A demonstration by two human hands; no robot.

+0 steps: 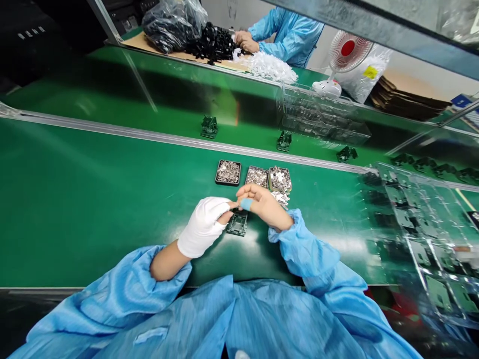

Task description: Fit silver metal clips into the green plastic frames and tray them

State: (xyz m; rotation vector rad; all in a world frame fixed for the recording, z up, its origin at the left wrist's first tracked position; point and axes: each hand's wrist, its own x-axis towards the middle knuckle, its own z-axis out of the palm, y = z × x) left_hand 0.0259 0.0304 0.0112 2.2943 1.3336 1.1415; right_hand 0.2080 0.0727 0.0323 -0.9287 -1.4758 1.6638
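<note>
Head view, green part: sits on the counter right in front of the wearer, partly under the fingers; I'd guess it's there so both hands can get at it.
Left hand: white glove with bare fingertips, thumb and index slightly parted by the part's upper left edge. Probably steadying something, with the skin left free for feel, but can't tell if anything's gripped.
Right hand: bare, fingers curled in, tips meeting the left index; whether there's a tiny piece pinched in there, honestly can't tell. Blue wrap on one finger, maybe to save the skin.
Black tray: full of small silvery bits, just past the hands.
Other two trays: side by side, same sort of bits, a few loose metal pieces spilled nearer the right hand. Handy for quick picking, I reckon.
Clear plastic trays: off to the right with green parts in pockets, likely to keep them apart.
</note>
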